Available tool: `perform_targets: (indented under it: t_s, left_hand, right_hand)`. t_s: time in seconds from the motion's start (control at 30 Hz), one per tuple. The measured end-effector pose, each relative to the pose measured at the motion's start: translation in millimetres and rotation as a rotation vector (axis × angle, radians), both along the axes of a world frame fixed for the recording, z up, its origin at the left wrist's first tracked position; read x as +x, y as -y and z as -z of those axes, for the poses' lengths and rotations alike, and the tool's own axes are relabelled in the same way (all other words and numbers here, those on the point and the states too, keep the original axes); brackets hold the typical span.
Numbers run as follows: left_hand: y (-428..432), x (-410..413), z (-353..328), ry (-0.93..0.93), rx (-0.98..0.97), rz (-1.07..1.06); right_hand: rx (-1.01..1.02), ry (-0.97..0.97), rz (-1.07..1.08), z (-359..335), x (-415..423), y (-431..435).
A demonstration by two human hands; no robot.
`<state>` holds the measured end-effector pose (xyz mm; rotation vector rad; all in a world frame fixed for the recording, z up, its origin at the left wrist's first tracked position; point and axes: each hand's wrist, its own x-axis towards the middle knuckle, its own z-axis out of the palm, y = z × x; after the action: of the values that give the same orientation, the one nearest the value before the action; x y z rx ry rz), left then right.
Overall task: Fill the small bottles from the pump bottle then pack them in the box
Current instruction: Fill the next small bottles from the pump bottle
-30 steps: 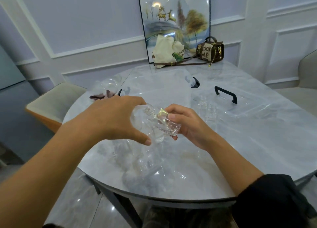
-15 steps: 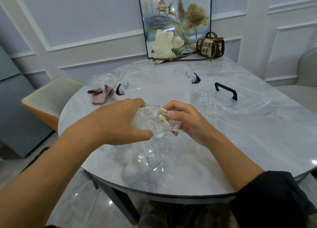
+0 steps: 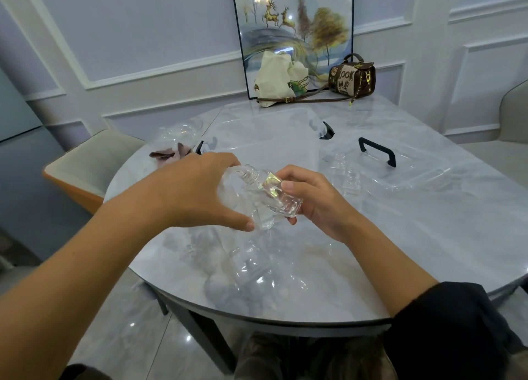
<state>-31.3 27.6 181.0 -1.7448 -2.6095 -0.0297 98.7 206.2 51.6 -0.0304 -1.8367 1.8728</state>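
My left hand (image 3: 194, 191) is curled over the head of a clear pump bottle (image 3: 248, 265), which stands on the table near the front edge. Its spout arcs out from under my fingers. My right hand (image 3: 314, 205) grips a small clear bottle (image 3: 277, 199), tilted with its open threaded neck up against the spout. Two more small clear bottles (image 3: 340, 162) (image 3: 353, 181) stand uncapped on the table to the right. The clear box (image 3: 257, 139), with black clasps, sits open behind my hands.
The box's clear lid with a black handle (image 3: 377, 151) lies at the right. A pinkish cloth (image 3: 171, 155) lies at the left edge. A cream tote (image 3: 277, 76), a brown handbag (image 3: 353, 76) and a framed picture stand at the back. Chairs flank the marble table (image 3: 428, 236).
The hands keep the same hold, the small bottle's neck staying at the spout. Only my view has shifted slightly.
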Motion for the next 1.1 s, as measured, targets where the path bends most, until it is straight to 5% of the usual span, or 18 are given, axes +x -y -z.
perform_targets:
  t_s: [1.1]
  left_hand:
    - [-6,-5,12,0.035,-0.002,0.013]
  right_hand:
    - [-0.030,-0.049,0.035,2,-1,-1]
